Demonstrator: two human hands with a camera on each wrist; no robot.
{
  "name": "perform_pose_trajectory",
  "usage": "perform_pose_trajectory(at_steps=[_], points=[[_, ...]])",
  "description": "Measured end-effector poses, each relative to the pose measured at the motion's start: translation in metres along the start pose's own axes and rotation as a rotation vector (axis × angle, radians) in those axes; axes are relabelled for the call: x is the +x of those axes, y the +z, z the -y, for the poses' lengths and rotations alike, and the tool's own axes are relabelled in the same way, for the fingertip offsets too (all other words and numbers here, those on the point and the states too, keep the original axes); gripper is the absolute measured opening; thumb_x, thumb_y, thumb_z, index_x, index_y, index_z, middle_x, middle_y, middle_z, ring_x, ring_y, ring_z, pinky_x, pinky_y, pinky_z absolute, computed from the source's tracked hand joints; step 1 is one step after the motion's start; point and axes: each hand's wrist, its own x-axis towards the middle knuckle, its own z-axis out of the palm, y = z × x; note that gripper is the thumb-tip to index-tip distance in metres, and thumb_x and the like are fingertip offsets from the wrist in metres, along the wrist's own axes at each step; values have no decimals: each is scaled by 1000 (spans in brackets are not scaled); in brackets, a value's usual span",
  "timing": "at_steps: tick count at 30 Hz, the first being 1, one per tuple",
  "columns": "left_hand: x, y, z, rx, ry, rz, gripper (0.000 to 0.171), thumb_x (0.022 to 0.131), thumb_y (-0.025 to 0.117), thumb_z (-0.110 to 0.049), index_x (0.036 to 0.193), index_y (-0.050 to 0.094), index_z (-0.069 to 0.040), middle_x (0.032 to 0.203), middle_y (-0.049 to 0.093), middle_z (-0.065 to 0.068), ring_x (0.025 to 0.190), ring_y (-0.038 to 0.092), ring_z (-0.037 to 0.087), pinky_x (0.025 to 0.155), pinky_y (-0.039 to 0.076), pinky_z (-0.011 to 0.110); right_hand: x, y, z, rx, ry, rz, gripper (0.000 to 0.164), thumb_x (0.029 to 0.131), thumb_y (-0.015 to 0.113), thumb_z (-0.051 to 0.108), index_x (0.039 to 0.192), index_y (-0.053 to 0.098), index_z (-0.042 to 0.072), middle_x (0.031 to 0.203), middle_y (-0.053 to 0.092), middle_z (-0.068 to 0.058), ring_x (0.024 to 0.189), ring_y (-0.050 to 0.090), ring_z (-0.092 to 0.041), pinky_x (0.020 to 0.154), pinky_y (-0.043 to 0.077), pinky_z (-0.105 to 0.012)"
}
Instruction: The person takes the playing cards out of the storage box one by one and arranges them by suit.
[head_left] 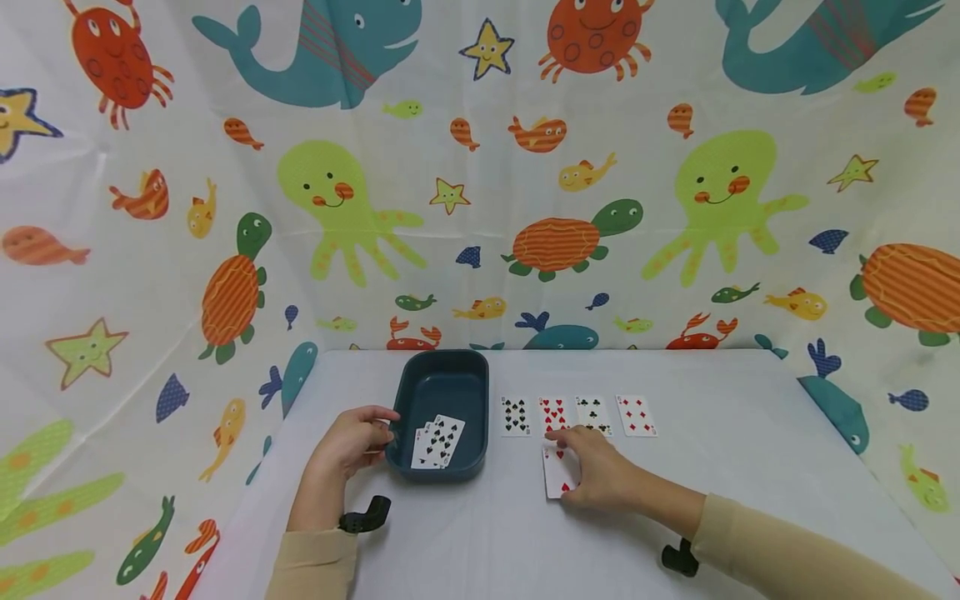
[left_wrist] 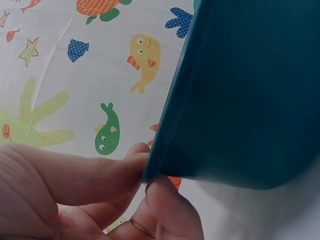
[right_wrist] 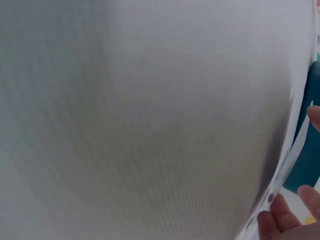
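Observation:
My left hand (head_left: 356, 442) pinches the left rim of a dark teal plastic bin (head_left: 480, 417), thumb and fingers on either side of the rim in the left wrist view. Inside the bin lie a few overlapping playing cards, the top one a spade card (head_left: 447, 435). My right hand (head_left: 600, 467) holds a heart playing card (head_left: 555, 479) by its edges, thumb at the near edge and fingers at the far one. Part of that card is hidden behind the hand. The right wrist view shows it edge-on at the fingertips (right_wrist: 266, 220).
Beyond the right hand, a row of face-up cards lies right of the bin: a spade card (head_left: 515, 417), a heart card (head_left: 552, 412), a club card (head_left: 590, 410) and a diamond card (head_left: 637, 416). A sea-animal curtain (head_left: 450, 233) hangs behind the white table (head_left: 720, 417).

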Motion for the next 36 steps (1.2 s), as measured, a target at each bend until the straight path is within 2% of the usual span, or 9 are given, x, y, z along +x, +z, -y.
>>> perform_pose_trajectory(at_steps=[5,11,19,25,31,36], points=[[1,1,-1,-7,-3,6,36,100,60,-1,135,67,-1,97,63,10,82,61,24,71,57,31,1,6,-1,-40,14,-5,86,71,95,16,149,58,17,131,64,0,127,57,-26,111,47,-59],[1,2,-2,-7,-3,13,36,100,60,-1,135,67,-1,97,63,9,82,61,24,72,57,32,0,7,2,-56,26,-25,87,70,94,11,149,59,18,136,64,-2,128,55,-28,111,47,-59],[2,0,-1,0,-1,9,36,100,60,-1,134,68,-1,99,63,10,84,61,26,72,57,31,5,6,9,-96,35,-48,91,71,97,22,152,56,23,146,59,-2,137,52,-31,115,44,-61],[1,0,0,-6,-1,7,36,100,61,-1,135,68,-1,99,63,9,86,62,27,72,57,31,15,1,28,-63,-15,-63,95,71,98,26,155,54,22,152,55,-5,142,48,-34,118,40,-65],[1,0,2,-6,6,17,36,100,60,-1,136,67,0,98,62,9,84,61,25,71,57,32,25,1,52,-47,-59,-35,101,72,97,30,160,48,26,163,46,-5,153,39,-34,122,34,-68],[0,-1,-1,-4,-7,16,37,100,60,-2,137,66,-1,98,62,9,85,61,26,71,57,31,36,2,78,-11,-99,-46,101,75,96,33,162,45,28,168,41,-7,156,35,-33,122,35,-69]])
